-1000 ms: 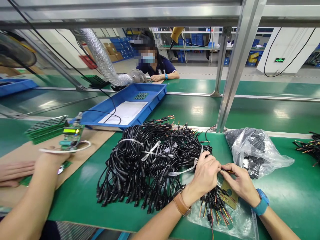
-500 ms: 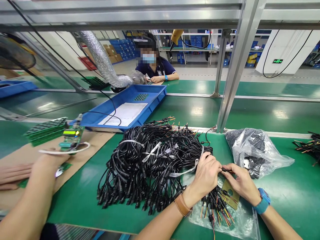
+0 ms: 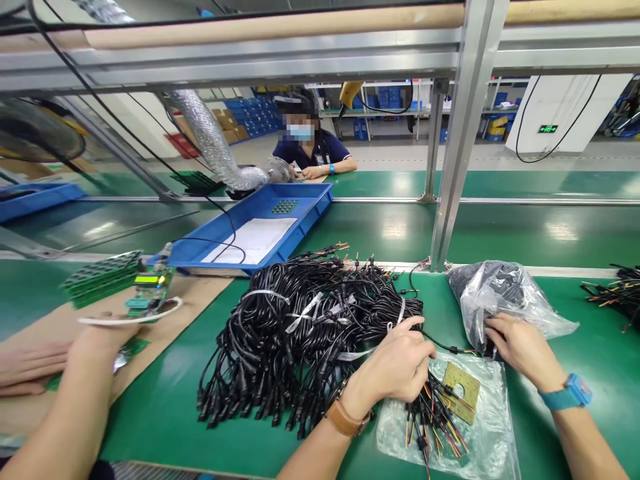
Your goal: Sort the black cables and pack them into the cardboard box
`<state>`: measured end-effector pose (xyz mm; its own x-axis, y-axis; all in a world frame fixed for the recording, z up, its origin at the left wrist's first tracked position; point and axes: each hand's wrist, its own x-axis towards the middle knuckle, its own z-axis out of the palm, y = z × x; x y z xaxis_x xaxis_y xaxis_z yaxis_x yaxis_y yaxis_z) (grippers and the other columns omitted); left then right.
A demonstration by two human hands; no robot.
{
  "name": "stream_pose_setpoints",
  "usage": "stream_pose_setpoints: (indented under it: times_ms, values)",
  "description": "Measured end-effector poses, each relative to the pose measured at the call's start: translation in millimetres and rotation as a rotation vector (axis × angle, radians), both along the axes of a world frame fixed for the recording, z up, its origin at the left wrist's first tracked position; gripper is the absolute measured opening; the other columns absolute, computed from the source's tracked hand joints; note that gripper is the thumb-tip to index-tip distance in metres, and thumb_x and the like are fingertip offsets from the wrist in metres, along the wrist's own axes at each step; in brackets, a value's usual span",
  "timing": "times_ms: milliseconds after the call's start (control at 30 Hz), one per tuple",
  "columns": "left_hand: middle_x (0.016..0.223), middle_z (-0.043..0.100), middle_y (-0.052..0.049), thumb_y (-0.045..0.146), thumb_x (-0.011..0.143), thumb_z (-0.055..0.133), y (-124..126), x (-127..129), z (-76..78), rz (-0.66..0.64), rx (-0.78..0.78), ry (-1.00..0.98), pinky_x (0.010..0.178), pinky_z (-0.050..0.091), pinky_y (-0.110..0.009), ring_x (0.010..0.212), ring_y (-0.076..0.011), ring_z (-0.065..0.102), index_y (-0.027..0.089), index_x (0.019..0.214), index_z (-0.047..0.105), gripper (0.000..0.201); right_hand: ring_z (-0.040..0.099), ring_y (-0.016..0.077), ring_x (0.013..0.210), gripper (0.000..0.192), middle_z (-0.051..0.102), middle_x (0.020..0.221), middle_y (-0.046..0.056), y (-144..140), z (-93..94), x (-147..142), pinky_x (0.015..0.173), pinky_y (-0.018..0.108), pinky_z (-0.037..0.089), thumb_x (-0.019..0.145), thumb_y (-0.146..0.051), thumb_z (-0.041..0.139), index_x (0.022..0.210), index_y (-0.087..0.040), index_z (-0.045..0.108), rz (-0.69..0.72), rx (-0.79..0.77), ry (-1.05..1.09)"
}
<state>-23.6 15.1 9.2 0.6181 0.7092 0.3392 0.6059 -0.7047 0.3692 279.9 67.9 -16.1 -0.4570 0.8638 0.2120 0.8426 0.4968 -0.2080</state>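
Note:
My left hand (image 3: 403, 363), with a brown strap on its wrist, curls over the wire ends of a large bundle of black cables (image 3: 295, 333). Its fingertips are partly hidden among the cables. White ties bind the bundle, and coloured bare wires (image 3: 440, 427) fan out below the hand on a clear plastic sheet (image 3: 493, 433). One cable end (image 3: 453, 349) with a small black piece on it lies stretched out between my hands. My right hand (image 3: 525, 350), wearing a blue watch, has its fingertips bent together at the mouth of a clear bag (image 3: 545, 317) of black parts; what they grip is hidden.
A square yellowish plate with a hole (image 3: 467, 403) lies on the plastic sheet. At left, another person's arms (image 3: 75, 393) work beside a circuit board with a lit display (image 3: 150, 283). Behind stand a blue tray (image 3: 310, 210) and a metal post (image 3: 453, 167). A masked person (image 3: 313, 150) sits opposite.
My hands were together at a cable end; now they are apart. The right moved right to the bag, leaving the cable end on the table. The left shifted slightly down. The view tilted up.

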Motion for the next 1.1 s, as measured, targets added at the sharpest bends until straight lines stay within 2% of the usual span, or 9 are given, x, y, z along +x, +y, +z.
stream_pose_setpoints:
  times_ms: [100,200,333,433,500,633,733,900,1100]
  values:
    - [0.062,0.063,0.001,0.011,0.084,0.049,1,4,-4.6,0.024,0.014,-0.003,0.116,0.039,-0.041,0.057,-0.0139,0.058,0.018,0.084,0.068,0.02,0.068,0.0228,0.078,0.027,0.069,0.092,0.008,-1,-12.1,-8,0.064,0.031,0.048,0.098,-0.024,0.044,0.1,-0.02,0.07,-0.063,0.007,-0.118]
    - [0.066,0.067,0.0,0.014,0.091,0.047,1,11,1.6,0.103,0.009,0.018,0.108,0.046,-0.041,0.061,-0.0153,0.062,0.018,0.089,0.068,0.022,0.068,0.0218,0.078,0.028,0.068,0.089,0.006,-1,-16.7,-11,0.062,0.03,0.045,0.1,-0.025,0.043,0.095,-0.021,0.07,-0.061,-0.003,-0.161]
    - [0.081,0.072,-0.006,0.019,0.095,0.047,13,25,38.3,0.224,-0.095,0.161,0.08,0.057,-0.034,0.078,-0.0212,0.069,0.018,0.096,0.066,0.019,0.068,0.0199,0.077,0.032,0.067,0.086,0.004,2,-19.5,-9,0.06,0.029,0.041,0.102,-0.027,0.042,0.083,-0.022,0.066,-0.049,-0.003,-0.174]
    - [0.095,0.073,-0.011,0.019,0.098,0.044,50,40,67.3,0.38,-0.144,0.349,0.084,0.056,-0.035,0.09,-0.0238,0.071,0.016,0.103,0.067,0.024,0.068,0.0204,0.079,0.023,0.067,0.087,0.004,4,-19.6,-11,0.062,0.029,0.04,0.101,-0.024,0.045,0.084,-0.021,0.061,-0.075,0.0,-0.187]
    - [0.104,0.072,-0.016,0.016,0.096,0.05,87,50,75.1,0.516,-0.223,0.477,0.091,0.054,-0.037,0.103,-0.0272,0.069,0.012,0.108,0.068,0.022,0.067,0.0207,0.079,0.019,0.068,0.087,0.005,4,-17.9,-13,0.063,0.029,0.04,0.099,-0.023,0.047,0.085,-0.02,0.058,-0.096,-0.017,-0.189]
    - [0.115,0.067,-0.012,0.027,0.096,0.063,153,63,60.7,0.607,-0.37,0.596,0.092,0.056,-0.042,0.105,-0.0237,0.066,0.011,0.114,0.065,0.025,0.066,0.0205,0.08,0.014,0.067,0.088,0.005,5,-14.2,-15,0.066,0.029,0.04,0.098,-0.019,0.048,0.085,-0.02,0.055,-0.087,-0.076,-0.15]
    - [0.122,0.063,-0.011,0.036,0.097,0.063,177,64,41.3,0.653,-0.46,0.651,0.09,0.057,-0.043,0.105,-0.0225,0.065,0.014,0.123,0.061,0.034,0.066,0.0203,0.085,0.013,0.067,0.091,0.005,5,-13.9,-12,0.071,0.028,0.041,0.097,-0.016,0.047,0.088,-0.02,0.056,-0.024,-0.122,-0.096]
    - [0.123,0.063,-0.011,0.036,0.097,0.063,180,62,32.9,0.702,-0.501,0.659,0.089,0.057,-0.043,0.105,-0.0228,0.065,0.014,0.124,0.06,0.035,0.064,0.0205,0.087,0.014,0.067,0.092,0.005,5,-13.6,-9,0.073,0.028,0.04,0.095,-0.013,0.047,0.089,-0.02,0.058,0.012,-0.144,-0.039]
    - [0.111,0.068,-0.019,0.018,0.094,0.062,136,49,66.8,0.683,-0.314,0.507,0.09,0.053,-0.036,0.107,-0.027,0.067,0.008,0.109,0.066,0.019,0.062,0.0197,0.081,0.013,0.064,0.091,0.006,4,-12.1,-12,0.071,0.028,0.04,0.093,-0.011,0.05,0.092,-0.019,0.06,-0.002,-0.132,0.021]
